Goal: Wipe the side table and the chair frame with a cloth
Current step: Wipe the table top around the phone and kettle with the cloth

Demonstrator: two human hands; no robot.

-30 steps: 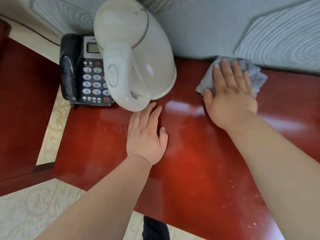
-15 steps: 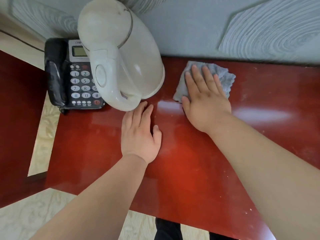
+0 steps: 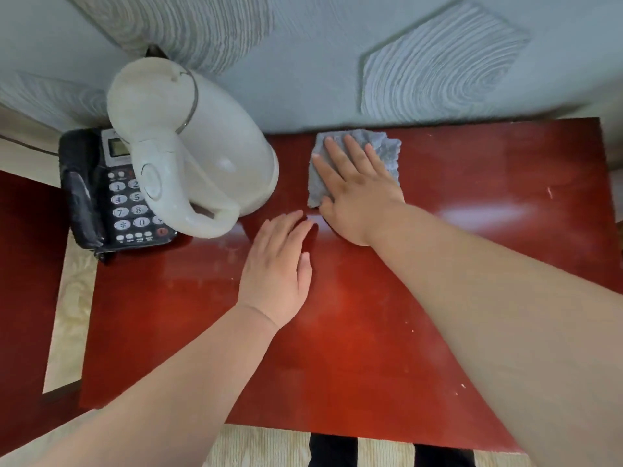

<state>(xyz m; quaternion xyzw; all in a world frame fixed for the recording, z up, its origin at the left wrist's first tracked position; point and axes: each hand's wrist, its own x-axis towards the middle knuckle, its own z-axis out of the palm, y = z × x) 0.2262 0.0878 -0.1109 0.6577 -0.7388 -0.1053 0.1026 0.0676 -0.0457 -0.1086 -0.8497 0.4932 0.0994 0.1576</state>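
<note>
Right hand (image 3: 360,193) presses flat on the cloth (image 3: 384,150) – fingers spread; left hand (image 3: 276,267) lies open on the table (image 3: 371,348). Kettle (image 3: 192,153) and phone (image 3: 101,193) crowd the left – keypad digits readable.

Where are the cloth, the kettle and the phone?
cloth (image 3: 382,150), head view, bare grey corner past the fingertips.
kettle (image 3: 219,153), head view, white body beside the handle.
phone (image 3: 129,210), head view, keypad.

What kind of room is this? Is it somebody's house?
Probably a hotel room or a home sitting room. A corded desk phone and a white electric kettle share a glossy red side table against patterned wallpaper.
</note>
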